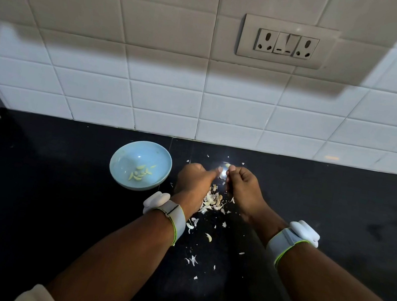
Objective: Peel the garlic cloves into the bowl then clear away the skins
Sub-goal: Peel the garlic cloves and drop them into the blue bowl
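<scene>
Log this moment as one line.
both hands pinching garlic clove | peeled cloves in bowl | skins on counter

Black glossy countertop, meets tiled wall at far edge. Light blue bowl sits on it left of centre, toward the far side. Pile of garlic skins just right of bowl; loose skin flakes scattered nearer, a few more far of the pile.
</scene>
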`<state>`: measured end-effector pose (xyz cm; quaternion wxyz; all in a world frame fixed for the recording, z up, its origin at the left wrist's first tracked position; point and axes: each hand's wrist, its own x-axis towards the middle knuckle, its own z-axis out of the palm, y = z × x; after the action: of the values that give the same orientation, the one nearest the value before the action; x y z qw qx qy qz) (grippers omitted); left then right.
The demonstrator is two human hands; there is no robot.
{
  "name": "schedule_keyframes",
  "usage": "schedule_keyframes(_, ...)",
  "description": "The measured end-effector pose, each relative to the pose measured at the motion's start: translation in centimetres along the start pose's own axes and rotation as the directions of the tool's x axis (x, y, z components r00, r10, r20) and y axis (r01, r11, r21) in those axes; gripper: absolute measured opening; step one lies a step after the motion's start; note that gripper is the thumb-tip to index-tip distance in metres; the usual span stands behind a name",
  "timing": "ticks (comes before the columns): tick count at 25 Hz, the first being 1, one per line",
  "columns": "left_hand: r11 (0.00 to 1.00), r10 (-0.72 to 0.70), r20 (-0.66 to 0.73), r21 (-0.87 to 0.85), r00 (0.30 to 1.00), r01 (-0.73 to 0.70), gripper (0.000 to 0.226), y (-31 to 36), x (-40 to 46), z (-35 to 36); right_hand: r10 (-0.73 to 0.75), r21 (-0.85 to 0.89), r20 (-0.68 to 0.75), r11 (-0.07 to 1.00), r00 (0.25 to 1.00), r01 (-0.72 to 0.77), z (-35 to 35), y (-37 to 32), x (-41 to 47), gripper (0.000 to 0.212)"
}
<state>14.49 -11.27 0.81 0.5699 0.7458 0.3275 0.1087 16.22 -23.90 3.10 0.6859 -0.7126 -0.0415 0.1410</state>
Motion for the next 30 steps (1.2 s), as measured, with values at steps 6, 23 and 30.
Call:
schedule_keyframes(6, 0.892, -0.018, 0.321, -0.424, 0.947, 0.161, 0.013, 1.6, -1.5, -0.4, 0.046, 0.037, 0.079, 0.998, 0.996, -0.049, 0.1, 0.4, 0.0, 0.029)
schedule_keyframes(23, 0.856, -0.053, 0.292, -0.478, 0.955, 0.194, 0.010, 2.2, -2.2, -0.8, -0.099, 0.072, -0.035, 0.992, 0.995, 0.101, -0.3, 0.4, 0.1, 0.019)
schedule_keyframes(30, 0.871, -0.042, 0.247, -0.466, 0.968, 0.157, 0.004, 2.0, -2.5, -0.7, -0.197, -0.125, -0.118, 0.975, 0.973, 0.182, -0.4, 0.6, 0.5, 0.012)
